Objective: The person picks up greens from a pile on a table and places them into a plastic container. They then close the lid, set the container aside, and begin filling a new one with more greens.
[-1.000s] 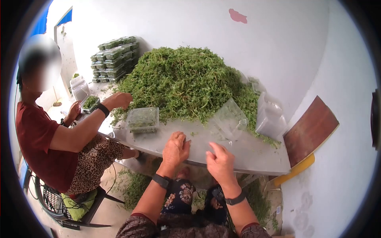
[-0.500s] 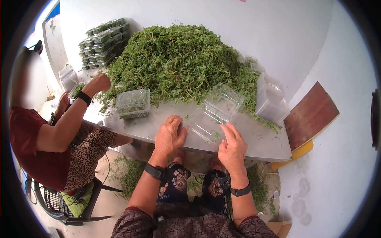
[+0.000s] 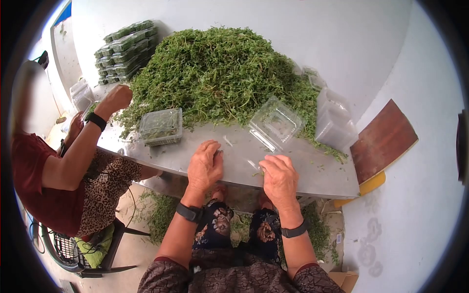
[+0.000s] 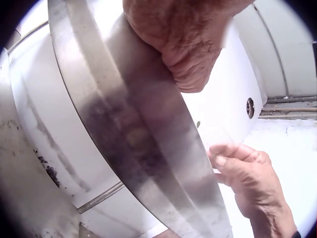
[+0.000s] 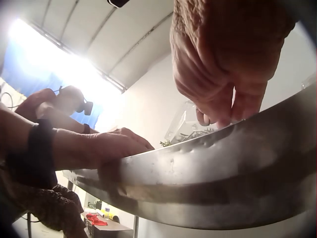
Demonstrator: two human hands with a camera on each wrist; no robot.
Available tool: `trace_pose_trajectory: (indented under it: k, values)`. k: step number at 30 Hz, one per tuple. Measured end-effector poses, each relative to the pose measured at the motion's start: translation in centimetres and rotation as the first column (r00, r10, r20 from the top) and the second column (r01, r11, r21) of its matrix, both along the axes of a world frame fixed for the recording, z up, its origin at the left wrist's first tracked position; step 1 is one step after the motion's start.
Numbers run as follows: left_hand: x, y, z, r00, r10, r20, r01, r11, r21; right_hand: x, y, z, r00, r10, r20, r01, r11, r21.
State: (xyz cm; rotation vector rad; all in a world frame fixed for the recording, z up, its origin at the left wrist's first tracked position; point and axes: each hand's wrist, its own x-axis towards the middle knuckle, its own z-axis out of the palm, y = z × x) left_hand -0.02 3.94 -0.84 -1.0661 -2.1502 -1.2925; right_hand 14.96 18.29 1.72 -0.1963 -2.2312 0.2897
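Observation:
A clear hinged plastic container [image 3: 276, 123] lies opened out on the metal table [image 3: 322, 176], its lid raised toward the leafy greens [image 3: 215, 80]. The near part of it is hard to see against the metal. My right hand [image 3: 280, 179] pinches at its near edge, thumb and fingertips close together; in the left wrist view the right hand [image 4: 252, 178] shows this from the side. My left hand [image 3: 204, 166] rests at the table's front edge, left of the container, fingers loosely bent with nothing visible in them. A closed, filled container [image 3: 161, 127] stands beyond it.
Filled boxes [image 3: 128, 51] are stacked at the back left. Nested clear containers [image 3: 336, 119] stand at the right, near a reddish-brown board [image 3: 386, 139]. At the left another person [image 3: 53, 180] sits, one arm reaching to the heap. Loose greens lie on the floor.
My right hand has come to the opened container's near edge, and the container has shifted slightly toward me. The left hand has moved a little left. The head view has tilted down.

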Motion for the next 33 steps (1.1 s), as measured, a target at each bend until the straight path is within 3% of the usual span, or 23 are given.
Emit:
trace_pose_trajectory:
  k: [6, 9, 16, 18, 20, 22, 23, 24, 28, 33]
  values:
    - [0.1, -0.3, 0.6, 0.999, -0.024, 0.035, 0.026, 0.997, -0.068, -1.1, -1.5, 2.1, 0.982, 0.057, -0.179, -0.051, 0.998, 0.036]
    - [0.0, -0.6, 0.8, 0.991, -0.110, -0.083, 0.101, 0.989, -0.107, -2.2, -2.8, 3.2, 0.968, 0.087, -0.234, -0.079, 0.996, 0.041]
    - [-0.1, -1.1, -0.5, 0.959, -0.283, 0.012, 0.281, 0.948, -0.151, -3.8, -6.3, 2.4, 0.971, 0.114, -0.211, -0.106, 0.993, 0.045]
    - [1.2, -0.6, -2.0, 0.903, -0.393, 0.176, 0.378, 0.919, 0.112, -3.7, -7.0, 2.3, 0.967, 0.118, -0.226, -0.108, 0.993, 0.055]
    - [3.3, -0.5, -1.3, 0.906, -0.400, 0.136, 0.392, 0.916, 0.080, -3.2, -7.8, 2.1, 0.965, 0.157, -0.211, -0.138, 0.985, 0.098]
    - [4.6, 0.4, -2.3, 0.955, -0.289, 0.074, 0.272, 0.945, 0.180, -2.8, -8.4, 1.5, 0.964, 0.176, -0.197, -0.161, 0.983, 0.090]
    - [5.8, 0.6, -1.9, 0.912, -0.359, 0.197, 0.279, 0.897, 0.343, -2.3, -8.8, 1.9, 0.962, 0.183, -0.204, -0.167, 0.982, 0.091]
    - [6.3, 0.7, -1.7, 0.912, -0.359, 0.198, 0.279, 0.898, 0.340, -2.1, -9.1, 2.0, 0.959, 0.190, -0.212, -0.174, 0.980, 0.092]
    - [8.1, 0.6, -1.2, 0.764, -0.547, 0.341, 0.301, 0.771, 0.561, -0.8, -9.5, 1.8, 0.954, 0.231, -0.191, -0.214, 0.971, 0.108]
    - [9.7, 0.6, -1.1, 0.493, -0.759, 0.425, 0.208, 0.577, 0.790, 0.6, -9.4, 0.9, 0.953, 0.255, -0.163, -0.242, 0.966, 0.094]
